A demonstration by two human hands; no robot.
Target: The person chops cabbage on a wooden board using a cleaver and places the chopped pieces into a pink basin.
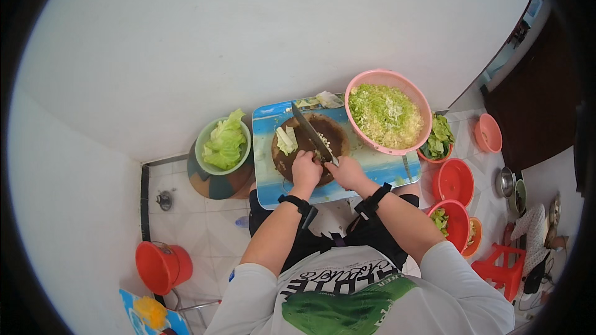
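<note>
My right hand [348,173] grips the handle of a kitchen knife [308,128], its long blade slanting up and left over a round wooden chopping board [336,126]. Close against the blade's lower end is my left hand [307,171] with curled fingers; whether they pinch something is hidden. A pale piece of leafy vegetable [286,140] rests on the board's left side. Finely chopped bits [324,140] lie just right of the blade. Beyond the board, a pink plastic basket [423,102] holds a heap of shredded green and yellowish vegetable [384,116].
The board stands on a low blue-patterned table [267,188] by a white wall. At left, lettuce leaves [225,142] fill a green bowl [200,149] on a round stool [198,185]. Red basins [454,180] and a red stool [503,265] stand right; a red bucket [163,267], lower left.
</note>
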